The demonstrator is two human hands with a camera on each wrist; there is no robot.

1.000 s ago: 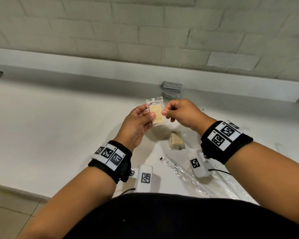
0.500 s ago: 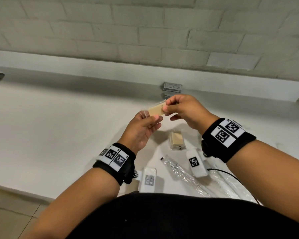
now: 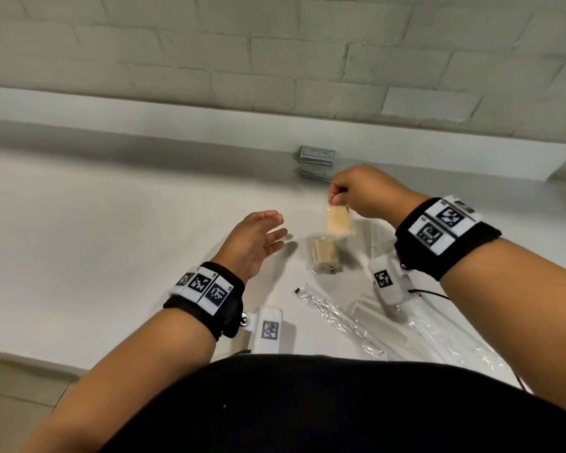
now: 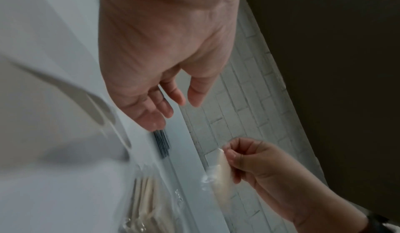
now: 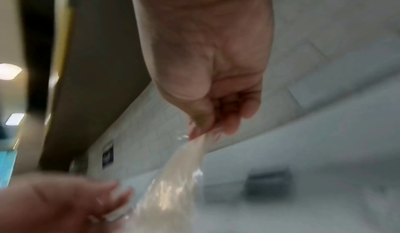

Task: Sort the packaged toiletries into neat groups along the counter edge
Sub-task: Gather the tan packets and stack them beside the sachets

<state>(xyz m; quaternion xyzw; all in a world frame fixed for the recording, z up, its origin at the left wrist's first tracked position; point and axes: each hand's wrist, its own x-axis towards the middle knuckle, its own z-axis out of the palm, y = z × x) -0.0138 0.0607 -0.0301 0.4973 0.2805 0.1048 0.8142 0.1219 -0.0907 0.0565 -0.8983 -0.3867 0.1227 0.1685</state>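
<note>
Left hand [image 3: 258, 238] released the packet [image 3: 339, 220] above the white counter [image 3: 95, 240].

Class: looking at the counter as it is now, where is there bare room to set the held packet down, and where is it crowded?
Bare counter spreads left of the left hand, back to the upstand. Crowded: under the right hand and its tan packet lie the tan stack, wrapped comb, long wrappers; grey boxes behind.
</note>
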